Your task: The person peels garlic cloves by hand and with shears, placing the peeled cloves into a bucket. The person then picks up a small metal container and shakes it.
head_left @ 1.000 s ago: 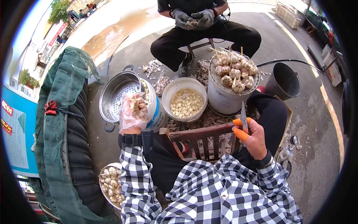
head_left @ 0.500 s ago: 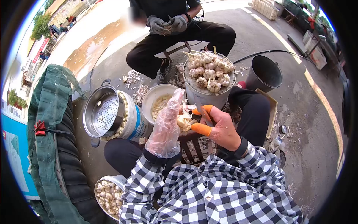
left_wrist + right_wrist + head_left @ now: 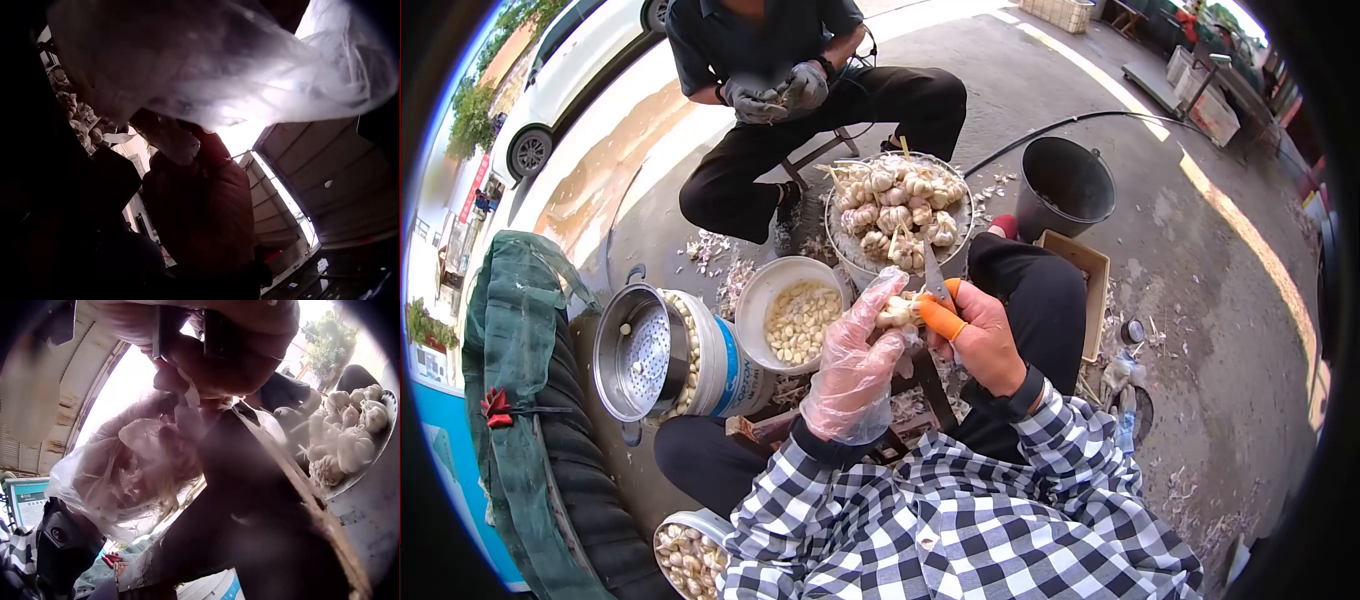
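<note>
In the head view my left hand (image 3: pixel 850 365), in a clear plastic glove, holds a pale garlic bulb (image 3: pixel 897 312) over the wooden stool. My right hand (image 3: pixel 990 345) wears orange finger covers and grips a small knife (image 3: pixel 933 268), its blade pointing up and away from me. Thumb and fingers of the right hand meet the bulb's right side. In the right wrist view the gloved left hand (image 3: pixel 137 465) and the bare right hand (image 3: pixel 244 347) come together, hiding most of the bulb. The left wrist view is dark, largely filled by the plastic glove (image 3: pixel 212 69).
Ahead, whole garlic bulbs (image 3: pixel 905 200) heap on a bucket. Left of it stand a white bucket (image 3: pixel 745 325) of peeled cloves and a steel strainer pot (image 3: pixel 605 360). A black bucket (image 3: pixel 1065 190) is at right. Another person in grey gloves (image 3: pixel 805 88) sits opposite.
My left hand has come right from beside the strainer pot to my right hand, carrying garlic. The knife hand now works against the bulb. The head view has shifted, and a white car appears.
</note>
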{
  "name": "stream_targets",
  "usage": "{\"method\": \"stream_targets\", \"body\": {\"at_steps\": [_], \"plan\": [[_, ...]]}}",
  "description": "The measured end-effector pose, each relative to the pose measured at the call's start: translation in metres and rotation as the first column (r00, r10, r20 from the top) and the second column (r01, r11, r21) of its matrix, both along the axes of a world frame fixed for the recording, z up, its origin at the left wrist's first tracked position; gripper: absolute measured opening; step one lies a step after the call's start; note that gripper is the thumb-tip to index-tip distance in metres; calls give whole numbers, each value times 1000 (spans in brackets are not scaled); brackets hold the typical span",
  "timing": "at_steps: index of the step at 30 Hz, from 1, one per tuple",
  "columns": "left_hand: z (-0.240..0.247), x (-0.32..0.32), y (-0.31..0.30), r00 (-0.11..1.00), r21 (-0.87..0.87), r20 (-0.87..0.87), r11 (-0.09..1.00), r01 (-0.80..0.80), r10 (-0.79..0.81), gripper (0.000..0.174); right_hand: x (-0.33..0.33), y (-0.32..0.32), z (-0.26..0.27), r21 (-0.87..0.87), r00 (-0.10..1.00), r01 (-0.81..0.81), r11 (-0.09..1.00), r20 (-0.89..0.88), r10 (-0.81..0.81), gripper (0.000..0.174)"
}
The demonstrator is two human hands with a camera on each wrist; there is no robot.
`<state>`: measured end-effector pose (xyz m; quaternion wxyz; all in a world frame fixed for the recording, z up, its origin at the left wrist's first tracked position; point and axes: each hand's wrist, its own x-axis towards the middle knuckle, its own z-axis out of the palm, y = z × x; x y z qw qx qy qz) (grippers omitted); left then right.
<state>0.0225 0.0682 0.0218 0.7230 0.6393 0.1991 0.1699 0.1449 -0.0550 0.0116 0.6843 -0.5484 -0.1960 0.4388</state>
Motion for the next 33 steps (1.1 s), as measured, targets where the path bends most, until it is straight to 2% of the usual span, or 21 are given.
{"method": "stream_targets", "body": {"at_steps": [1, 2, 3, 4, 5, 7, 8, 9, 11, 12, 14, 18, 19, 20, 24, 26, 27, 29, 30, 32, 33], "plan": [[-1, 1, 0, 997, 78, -80, 997, -5, 11, 53, 2, -1, 2, -1, 1000, 2, 1000, -4, -2, 22], [-8, 2, 0, 996, 77, -84, 997, -3, 10, 53, 3, -1, 3, -8, 989, 21, 1000, 148, -19, 25], [-17, 4, -1, 995, 208, -84, 978, -30, 49, 51, 4, -2, 2, -14, 955, 41, 999, 295, -35, 27], [-25, 5, -2, 993, 335, -80, 941, -53, 84, 49, 4, -2, -2, -7, 967, 6, 1000, 256, -4, 30], [-31, 6, -4, 993, 331, -87, 942, -46, 79, 49, 5, -1, -7, -11, 968, 11, 1000, 249, -8, 30], [-29, 8, -7, 992, 423, -57, 903, -76, 111, 47, 7, 1, -14, -90, 924, -27, 996, 378, 59, 28], [-25, 9, -6, 994, 465, -61, 884, -55, 94, 46, 7, 2, -17, -41, 957, -47, 998, 284, 57, 25], [-22, 9, -4, 993, 465, -64, 883, -57, 98, 46, 6, 3, -17, -41, 958, -51, 998, 281, 60, 25], [-17, 9, -3, 999, 495, 34, 868, -49, 37, 45, 5, 4, -16, -7, 992, -95, 995, 86, 95, 21], [-17, 10, -4, 999, 495, 32, 868, -47, 35, 45, 6, 5, -16, -7, 992, -93, 996, 84, 94, 21], [-17, 10, -6, 998, 486, 46, 872, -59, 42, 41, 9, 7, -14, 80, 990, -111, 991, -83, 117, 18], [-20, 8, -10, 995, 401, 91, 914, -62, 28, 39, 9, 7, -10, 62, 983, -100, 993, -147, 108, 18], [-24, 7, -13, 994, 165, 93, 984, -71, 56, 38, 9, 7, -10, 52, 976, -87, 995, -194, 95, 18], [-26, 5, -14, 993, -80, 87, 994, -78, 85, 38, 8, 7, -10, 41, 967, -75, 996, -240, 83, 17], [-23, 1, -9, 994, -41, 45, 994, -102, 104, 34, 7, 8, -16, 64, 981, -126, 990, -141, 134, 19], [-7, -3, -7, 997, 2, -77, 1000, -24, 24, 26, 8, 9, -11, -41, 989, -146, 988, -3, 146, 24], [-9, -5, -6, 997, 1, -78, 1000, -23, 23, 26, 9, 9, -9, -42, 989, -145, 989, -4, 145, 24], [-14, -7, -2, 995, 140, -102, 990, 18, -4, 23, 12, 11, -6, 23, 974, -200, 980, -105, 201, 28], [-13, -8, -1, 995, 141, -103, 990, 20, -6, 23, 12, 11, -8, 24, 974, -198, 980, -106, 199, 28], [-13, -9, -1, 991, -35, -129, 999, 16, -20, 22, 11, 11, -12, 48, 970, -219, 974, -96, 223, 26], [-13, -10, -1, 991, -37, -131, 999, 16, -20, 22, 9, 13, -11, 48, 970, -219, 975, -99, 223, 26]]}}
